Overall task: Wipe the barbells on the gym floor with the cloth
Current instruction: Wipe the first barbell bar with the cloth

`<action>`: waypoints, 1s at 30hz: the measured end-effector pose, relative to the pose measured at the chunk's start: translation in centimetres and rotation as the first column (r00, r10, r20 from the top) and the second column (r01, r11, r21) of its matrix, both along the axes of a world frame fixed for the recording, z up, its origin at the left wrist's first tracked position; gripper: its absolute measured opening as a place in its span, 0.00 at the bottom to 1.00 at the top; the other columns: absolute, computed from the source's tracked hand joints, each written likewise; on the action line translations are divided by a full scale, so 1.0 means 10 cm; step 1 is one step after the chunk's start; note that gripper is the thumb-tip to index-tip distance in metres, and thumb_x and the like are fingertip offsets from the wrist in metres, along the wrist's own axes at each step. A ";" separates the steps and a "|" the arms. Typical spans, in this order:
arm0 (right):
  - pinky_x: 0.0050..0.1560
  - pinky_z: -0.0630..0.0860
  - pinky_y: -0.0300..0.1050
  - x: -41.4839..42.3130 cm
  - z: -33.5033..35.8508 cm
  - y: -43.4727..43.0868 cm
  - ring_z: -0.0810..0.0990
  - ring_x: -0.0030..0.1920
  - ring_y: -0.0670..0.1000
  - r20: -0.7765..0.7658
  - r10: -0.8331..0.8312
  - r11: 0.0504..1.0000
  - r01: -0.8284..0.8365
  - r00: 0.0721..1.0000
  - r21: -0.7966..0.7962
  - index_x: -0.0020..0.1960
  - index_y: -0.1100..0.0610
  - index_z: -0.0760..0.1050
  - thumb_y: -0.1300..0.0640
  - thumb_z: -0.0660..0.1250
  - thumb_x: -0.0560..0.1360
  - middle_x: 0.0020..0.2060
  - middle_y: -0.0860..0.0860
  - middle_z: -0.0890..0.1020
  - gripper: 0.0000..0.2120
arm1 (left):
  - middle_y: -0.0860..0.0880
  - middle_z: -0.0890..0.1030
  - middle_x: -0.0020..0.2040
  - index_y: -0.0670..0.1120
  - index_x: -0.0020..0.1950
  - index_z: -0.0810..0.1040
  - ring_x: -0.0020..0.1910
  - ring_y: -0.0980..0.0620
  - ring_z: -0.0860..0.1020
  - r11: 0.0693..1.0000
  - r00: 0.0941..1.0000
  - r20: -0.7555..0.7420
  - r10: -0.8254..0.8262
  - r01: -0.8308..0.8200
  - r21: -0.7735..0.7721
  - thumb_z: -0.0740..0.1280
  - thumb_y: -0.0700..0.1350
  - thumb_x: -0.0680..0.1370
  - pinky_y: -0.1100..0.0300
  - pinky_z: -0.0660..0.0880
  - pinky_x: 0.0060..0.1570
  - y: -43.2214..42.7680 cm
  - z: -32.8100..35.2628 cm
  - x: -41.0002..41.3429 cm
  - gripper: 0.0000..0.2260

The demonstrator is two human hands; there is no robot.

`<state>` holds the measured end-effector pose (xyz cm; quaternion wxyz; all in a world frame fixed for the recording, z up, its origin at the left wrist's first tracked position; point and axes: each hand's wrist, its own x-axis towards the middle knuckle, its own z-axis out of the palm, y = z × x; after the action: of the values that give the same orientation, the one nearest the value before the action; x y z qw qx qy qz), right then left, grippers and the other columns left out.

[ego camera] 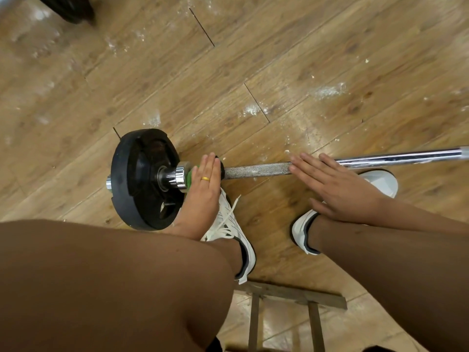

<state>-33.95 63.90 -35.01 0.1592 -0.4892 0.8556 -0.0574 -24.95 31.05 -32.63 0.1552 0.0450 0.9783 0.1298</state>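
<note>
A barbell lies across the wooden floor, its knurled bar (258, 170) dusted with white powder and a black weight plate (138, 179) on its left end. My left hand (205, 181), with a gold ring, presses flat with straight fingers on a green cloth (189, 177) wrapped over the bar next to the chrome collar (179, 179). My right hand (335, 186) hovers over or rests on the bar further right, fingers straight and spread. The smooth chrome part of the bar (401, 157) runs off to the right edge.
My two legs and white sneakers (234, 232) stand just behind the bar. White powder smears mark the wooden floor (253, 72). A wooden frame (291, 298) lies behind my feet, and a dark object (68, 8) sits at the top left.
</note>
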 end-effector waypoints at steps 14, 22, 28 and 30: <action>0.80 0.49 0.57 -0.19 -0.04 -0.06 0.46 0.81 0.55 -0.056 -0.007 0.997 0.011 0.998 0.074 0.82 0.59 0.47 0.44 0.55 0.78 0.82 0.55 0.48 0.38 | 0.35 0.56 0.80 0.34 0.79 0.55 0.80 0.40 0.51 1.000 0.999 -0.045 -0.002 0.001 -0.024 0.62 0.21 0.68 0.44 0.46 0.76 0.01 -0.06 -0.21 0.40; 0.79 0.47 0.55 -0.46 -0.03 -0.14 0.46 0.81 0.55 -0.051 -0.032 0.997 0.036 0.998 0.075 0.82 0.59 0.46 0.45 0.59 0.80 0.82 0.55 0.49 0.39 | 0.38 0.55 0.81 0.36 0.80 0.54 0.81 0.42 0.52 1.000 0.997 -0.082 0.012 -0.014 -0.024 0.60 0.24 0.72 0.50 0.43 0.76 0.01 -0.08 -0.52 0.37; 0.79 0.45 0.56 -0.67 -0.07 -0.25 0.45 0.81 0.54 -0.060 -0.095 0.992 0.100 0.994 0.080 0.82 0.59 0.45 0.43 0.57 0.78 0.82 0.55 0.49 0.40 | 0.37 0.54 0.81 0.36 0.80 0.53 0.81 0.41 0.50 0.992 0.989 -0.091 0.120 -0.122 -0.015 0.59 0.23 0.72 0.50 0.41 0.77 -0.01 -0.09 -0.73 0.37; 0.79 0.43 0.56 -0.73 -0.07 -0.28 0.44 0.81 0.54 -0.068 -0.108 0.989 0.114 0.992 0.094 0.82 0.59 0.45 0.41 0.54 0.77 0.82 0.55 0.49 0.41 | 0.38 0.51 0.82 0.37 0.81 0.50 0.82 0.42 0.48 1.000 0.997 -0.075 0.016 -0.016 -0.005 0.59 0.25 0.74 0.51 0.38 0.77 0.15 -0.07 -0.87 0.37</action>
<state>-41.27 61.09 -35.69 0.1528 -0.4338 0.8879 -0.0088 -33.68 32.55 -33.35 0.1176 0.0416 0.9841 0.1263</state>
